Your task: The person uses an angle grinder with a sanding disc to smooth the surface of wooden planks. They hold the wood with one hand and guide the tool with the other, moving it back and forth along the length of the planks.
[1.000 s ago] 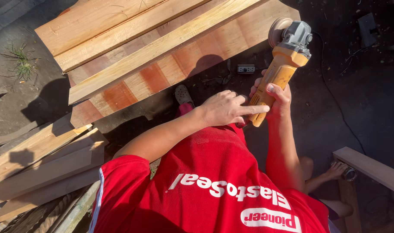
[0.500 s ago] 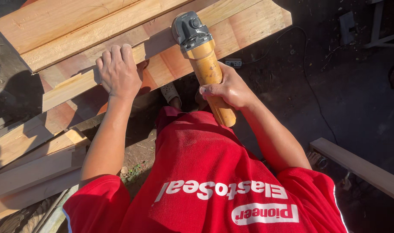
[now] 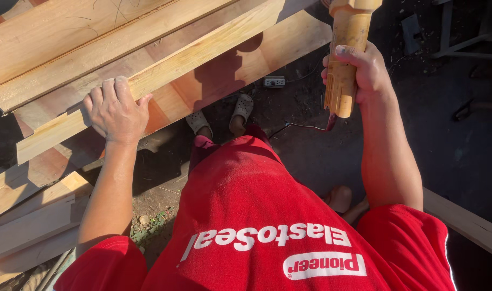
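Observation:
My left hand (image 3: 115,110) lies palm down on a long narrow wooden plank (image 3: 203,51), fingers curled over its far edge. This plank rests diagonally on a wider panel of glued reddish and pale boards (image 3: 256,59). My right hand (image 3: 364,73) grips the yellow body of an angle grinder (image 3: 349,48), held upright off the right end of the boards. The grinder's head is cut off by the top of the picture. A dark cord (image 3: 305,127) trails from the bottom of the tool.
My feet in grey sandals (image 3: 240,108) stand on dark ground under the boards. A white power strip (image 3: 274,82) lies beyond them. More planks are stacked at lower left (image 3: 25,226), and one board (image 3: 466,221) lies at lower right. A metal frame (image 3: 445,32) stands top right.
My right hand has carried the grinder off the boards, to the right and upward, its head now out of view. My left hand stays on the narrow plank.

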